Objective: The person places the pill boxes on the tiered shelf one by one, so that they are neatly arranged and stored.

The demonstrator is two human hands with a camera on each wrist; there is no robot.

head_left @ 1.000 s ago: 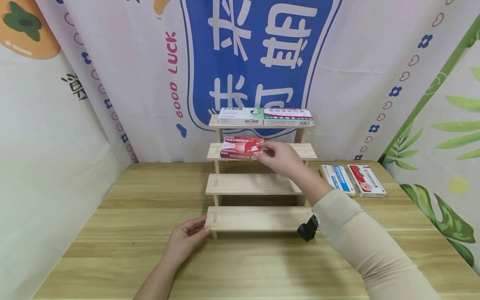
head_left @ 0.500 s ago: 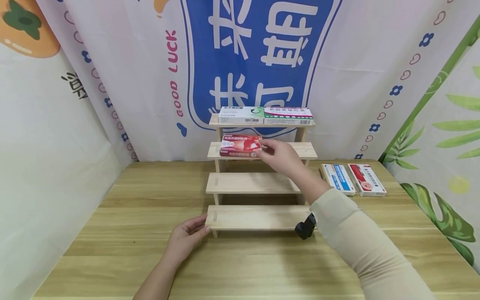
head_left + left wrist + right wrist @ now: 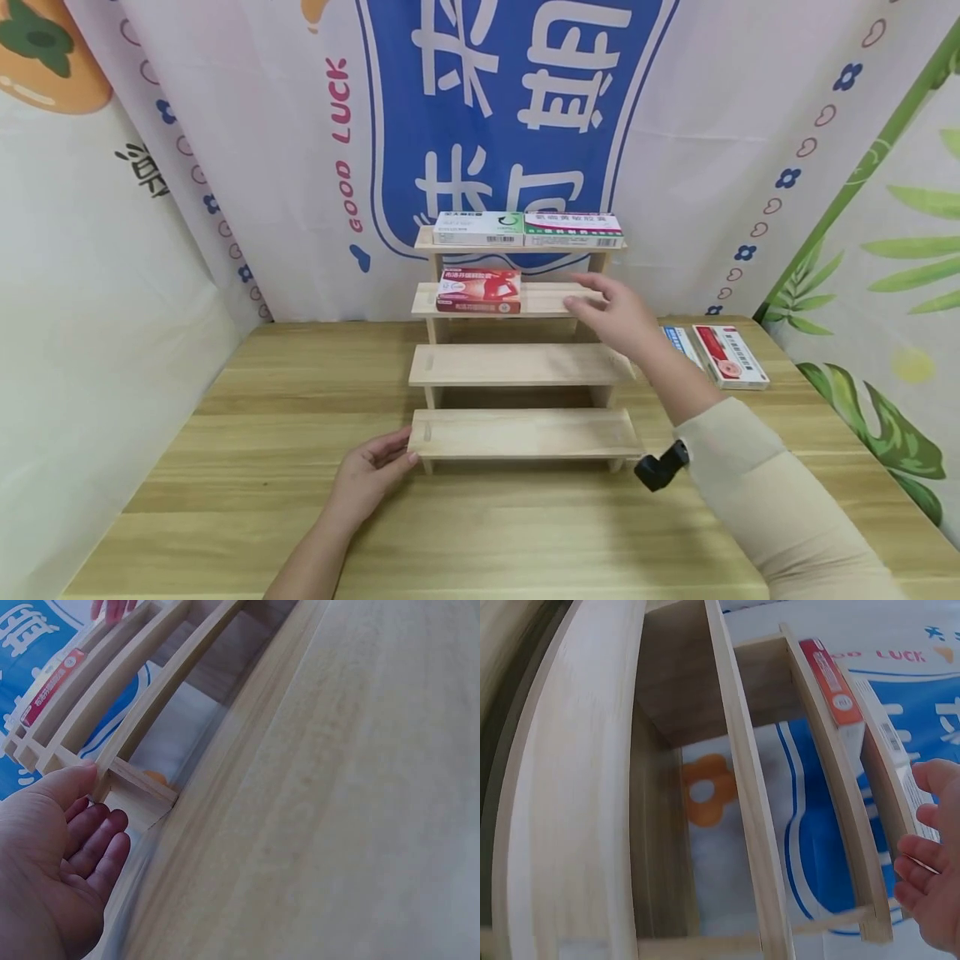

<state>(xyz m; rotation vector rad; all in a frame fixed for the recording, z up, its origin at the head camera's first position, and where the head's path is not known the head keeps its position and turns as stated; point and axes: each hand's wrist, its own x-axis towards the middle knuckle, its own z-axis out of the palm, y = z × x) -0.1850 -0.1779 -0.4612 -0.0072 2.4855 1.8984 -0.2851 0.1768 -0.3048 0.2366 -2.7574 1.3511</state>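
A wooden stepped display rack (image 3: 495, 365) stands on the table. At the left end of its lowest step, my left hand (image 3: 367, 479) grips the corner; in the left wrist view the thumb (image 3: 79, 780) presses the step's edge and the other fingers curl loosely below. A red medicine box (image 3: 478, 292) lies flat on the left of the second step from the top. My right hand (image 3: 611, 312) is held over that step's right part, fingers apart and holding nothing, with a gap between it and the red box. In the right wrist view the right hand (image 3: 937, 862) is at the edge.
On the top step sit a white-and-green box (image 3: 478, 228) and a white-and-magenta box (image 3: 573, 231), side by side. A blue-and-white box (image 3: 681, 343), partly behind the right forearm, and a red-and-white box (image 3: 729, 357) lie on the table (image 3: 300, 375) at right. A printed cloth (image 3: 270, 167) hangs behind.
The right hand has let go of the red medicine box and moved away to the right. The box now rests flat on the step. My left hand stays at the rack's corner.
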